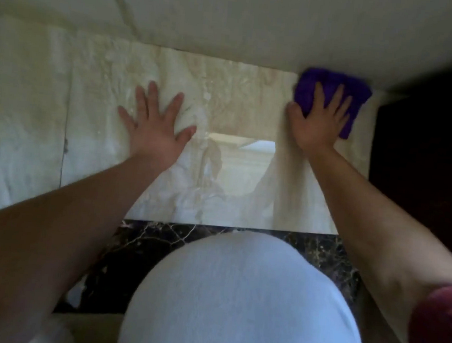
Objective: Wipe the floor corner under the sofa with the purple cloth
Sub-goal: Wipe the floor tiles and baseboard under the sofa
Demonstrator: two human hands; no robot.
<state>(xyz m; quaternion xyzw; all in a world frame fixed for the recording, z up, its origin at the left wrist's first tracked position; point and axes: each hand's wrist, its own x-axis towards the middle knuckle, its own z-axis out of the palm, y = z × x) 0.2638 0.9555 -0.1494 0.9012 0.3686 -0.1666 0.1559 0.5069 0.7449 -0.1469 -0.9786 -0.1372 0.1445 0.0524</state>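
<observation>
Bracing flat, fingers spread, the empty left hand rests on the glossy cream marble floor. Right hand, also spread, presses the soft folded purple cloth at the floor's far right corner, touching the cream sofa base. Cloth looks light and limp; palm pressure should grip best.

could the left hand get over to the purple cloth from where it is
Probably yes. The left hand lies flat on bare pale tile, and nothing stands between it and the purple cloth, though the right hand already covers much of that cloth.
</observation>
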